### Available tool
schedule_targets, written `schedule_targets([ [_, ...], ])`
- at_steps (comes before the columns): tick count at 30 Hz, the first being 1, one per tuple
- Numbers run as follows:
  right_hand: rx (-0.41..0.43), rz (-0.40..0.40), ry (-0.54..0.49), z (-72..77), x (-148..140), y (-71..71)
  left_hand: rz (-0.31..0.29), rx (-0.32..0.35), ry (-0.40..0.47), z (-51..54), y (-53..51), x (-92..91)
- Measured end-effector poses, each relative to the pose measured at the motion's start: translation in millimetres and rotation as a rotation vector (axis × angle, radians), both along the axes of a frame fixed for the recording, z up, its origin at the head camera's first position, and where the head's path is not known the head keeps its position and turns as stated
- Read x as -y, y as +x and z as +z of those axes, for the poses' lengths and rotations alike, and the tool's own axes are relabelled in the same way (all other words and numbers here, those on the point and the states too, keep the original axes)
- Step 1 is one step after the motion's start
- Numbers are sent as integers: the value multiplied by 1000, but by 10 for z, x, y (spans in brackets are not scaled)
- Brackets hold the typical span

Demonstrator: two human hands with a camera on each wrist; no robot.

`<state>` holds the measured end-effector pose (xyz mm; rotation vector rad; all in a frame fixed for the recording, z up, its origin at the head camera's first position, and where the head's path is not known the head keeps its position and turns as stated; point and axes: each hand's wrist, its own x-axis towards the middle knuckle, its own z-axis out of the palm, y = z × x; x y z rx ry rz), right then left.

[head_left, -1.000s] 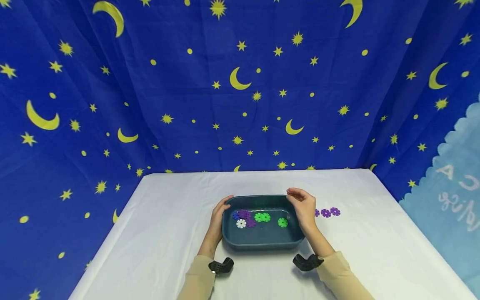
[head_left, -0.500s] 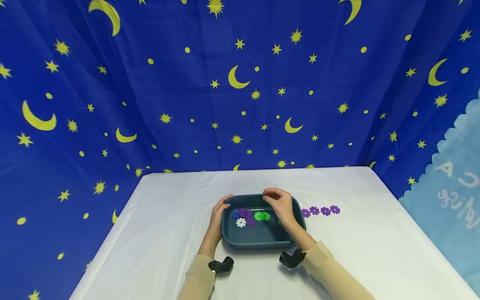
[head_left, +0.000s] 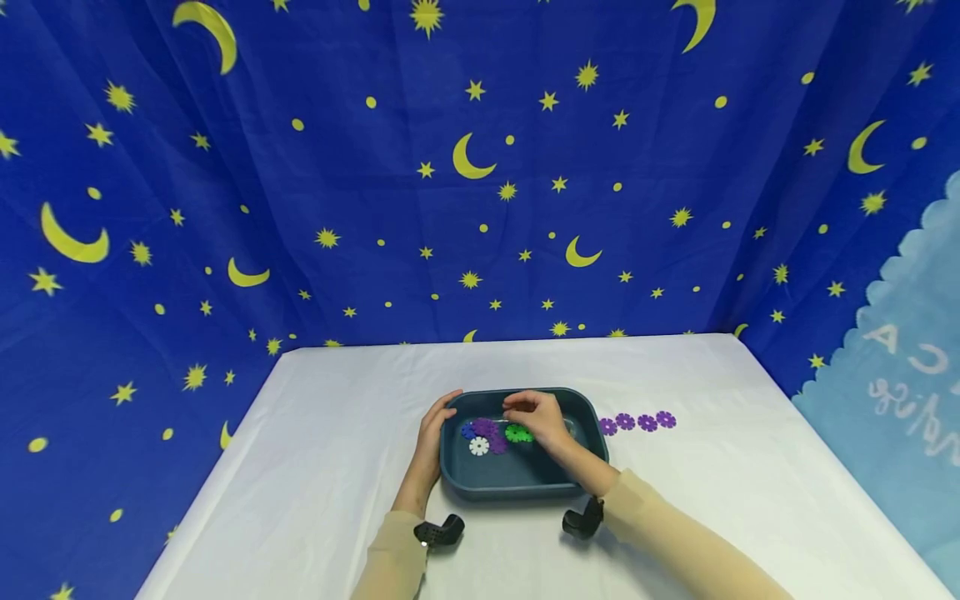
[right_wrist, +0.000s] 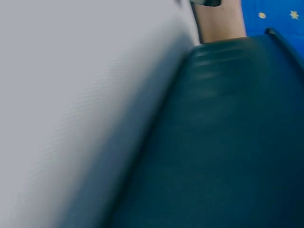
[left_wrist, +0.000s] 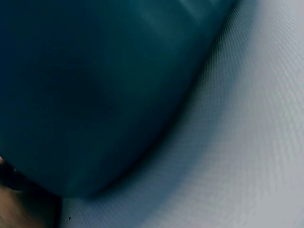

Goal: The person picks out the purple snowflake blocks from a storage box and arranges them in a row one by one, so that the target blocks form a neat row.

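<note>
A dark teal plastic tub (head_left: 517, 492) stands on the white-covered table. My left hand (head_left: 427, 437) holds its left wall, with the thumb at the rim. Inside lie snowflake-shaped building discs: a white disc (head_left: 478, 447), a blue disc (head_left: 468, 430), purple discs (head_left: 486, 428) and green discs (head_left: 517, 433). My right hand (head_left: 542, 421) hangs inside the tub over the green discs, fingers bent, with nothing visible between them. Both wrist views show mostly the tub's outer wall (left_wrist: 118, 95), blurred in the right wrist view; fingers are hidden there.
A row of several purple snowflake discs (head_left: 647, 422) lies on the table just right of the tub. A blue curtain (head_left: 375, 192) with yellow moons and stars hangs behind the white table (head_left: 337, 400). Black wrist cameras (head_left: 441, 532) sit low in front of the tub.
My right hand has moved left from the tub's right rim to over the green discs, uncovering more of the purple row. The single green disc is now hidden. My left hand stays put.
</note>
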<state>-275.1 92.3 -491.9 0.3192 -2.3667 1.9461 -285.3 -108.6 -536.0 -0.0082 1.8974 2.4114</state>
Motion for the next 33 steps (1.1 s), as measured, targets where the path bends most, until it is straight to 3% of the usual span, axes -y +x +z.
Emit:
schedule_targets([
  [8,-35,160,93,-123,39,-46,4,-13,8,4,17,-9],
  [17,-49,269,266,-173,59,-67,1,-16,-3,38,10,-9],
  [27,-75,293,357,-208,53,-60,0,-14,-5,52,34,-14],
  [33,-177,317,442,-232,47,-52,6,-19,-15,58,33,-29],
])
